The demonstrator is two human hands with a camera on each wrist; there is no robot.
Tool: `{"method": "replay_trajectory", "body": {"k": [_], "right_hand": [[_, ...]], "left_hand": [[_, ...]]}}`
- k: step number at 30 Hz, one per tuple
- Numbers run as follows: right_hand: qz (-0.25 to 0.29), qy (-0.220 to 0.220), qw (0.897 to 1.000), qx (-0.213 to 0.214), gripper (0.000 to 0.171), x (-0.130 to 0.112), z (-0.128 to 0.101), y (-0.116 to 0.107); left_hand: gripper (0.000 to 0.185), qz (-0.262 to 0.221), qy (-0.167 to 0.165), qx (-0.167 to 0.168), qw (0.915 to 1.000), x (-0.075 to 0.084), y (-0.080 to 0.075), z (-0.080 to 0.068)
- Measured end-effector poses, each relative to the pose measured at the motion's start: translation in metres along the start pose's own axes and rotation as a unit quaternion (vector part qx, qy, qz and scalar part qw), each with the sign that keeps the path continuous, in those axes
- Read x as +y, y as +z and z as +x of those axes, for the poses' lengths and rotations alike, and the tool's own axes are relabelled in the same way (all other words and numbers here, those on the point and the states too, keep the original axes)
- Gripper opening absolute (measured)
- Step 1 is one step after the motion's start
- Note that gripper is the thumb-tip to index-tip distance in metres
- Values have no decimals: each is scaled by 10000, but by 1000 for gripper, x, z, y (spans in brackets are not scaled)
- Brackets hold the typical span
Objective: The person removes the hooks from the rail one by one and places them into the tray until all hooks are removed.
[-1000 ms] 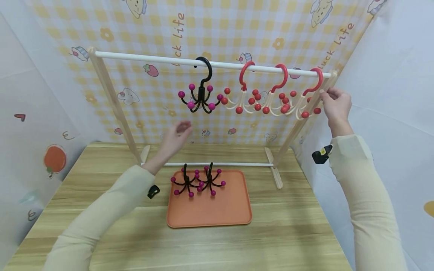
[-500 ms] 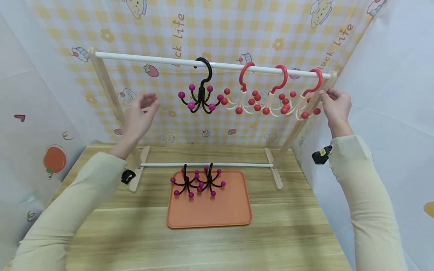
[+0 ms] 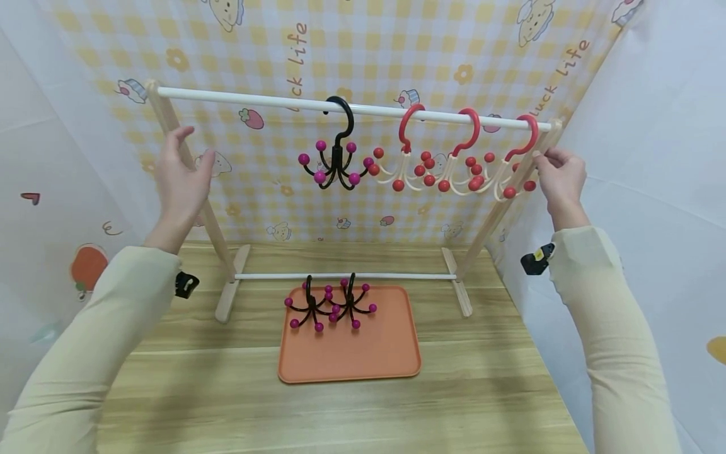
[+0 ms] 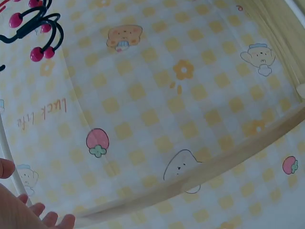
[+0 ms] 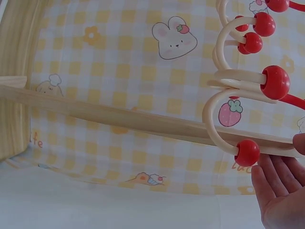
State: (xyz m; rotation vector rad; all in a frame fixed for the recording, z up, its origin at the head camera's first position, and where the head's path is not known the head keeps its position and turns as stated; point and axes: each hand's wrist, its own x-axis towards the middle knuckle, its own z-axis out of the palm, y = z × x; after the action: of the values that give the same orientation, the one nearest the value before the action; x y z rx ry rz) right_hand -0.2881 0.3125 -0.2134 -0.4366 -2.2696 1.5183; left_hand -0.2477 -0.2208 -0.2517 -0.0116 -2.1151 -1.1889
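2 hands flank the wooden rack with its white rail: the left hand, fingers spread, at its left post, the right hand pinching its right post.

One wooden rack. Four hooks on its top rail: one black hook at 12 o'clock, three red-and-cream hooks toward 1–2 o'clock. One orange tray at 6 o'clock, holding two black hooks. Two hands up.
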Motion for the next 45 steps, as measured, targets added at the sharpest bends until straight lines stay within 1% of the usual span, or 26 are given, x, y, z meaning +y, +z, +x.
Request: {"method": "replay_trajectory", "body": {"k": [2,5,8,10,13,17,22,27,34,40,45], "right_hand": [[15,-2,10000,4,51,0,0,0],[33,-10,10000,3,50,-1,0,1],[37,-3,10000,-1,49,-1,0,1],[30,13,10000,-3,50,-1,0,1],[51,33,10000,-13,50,-2,0,1],[69,31,10000,-15,50,-1,1,1],[58,-7,10000,-2,49,0,1,2],[94,11,10000,-1,50,0,0,1],[97,13,9999,22,50,1,0,1],[94,-3,10000,10,49,1,0,1],[175,36,9998,29,50,0,-1,-1]], "left_hand": [[44,115,-41,170,9998,-3,-2,2],[48,293,-264,322,9987,-8,-5,5],[54,420,-531,276,9973,-14,-8,8],[59,474,-726,149,9961,-17,-10,10],[64,427,-1040,-151,9935,-22,-12,11],[69,251,-1520,-550,9865,-27,-15,10],[68,202,-1956,-787,9773,-35,-17,13],[60,409,-1993,-870,9752,-41,-15,16],[54,721,-1939,-757,9754,-48,-12,19],[49,1006,-2004,-707,9720,-49,-11,21],[46,1081,-2066,-665,9702,-49,-10,22]]}}
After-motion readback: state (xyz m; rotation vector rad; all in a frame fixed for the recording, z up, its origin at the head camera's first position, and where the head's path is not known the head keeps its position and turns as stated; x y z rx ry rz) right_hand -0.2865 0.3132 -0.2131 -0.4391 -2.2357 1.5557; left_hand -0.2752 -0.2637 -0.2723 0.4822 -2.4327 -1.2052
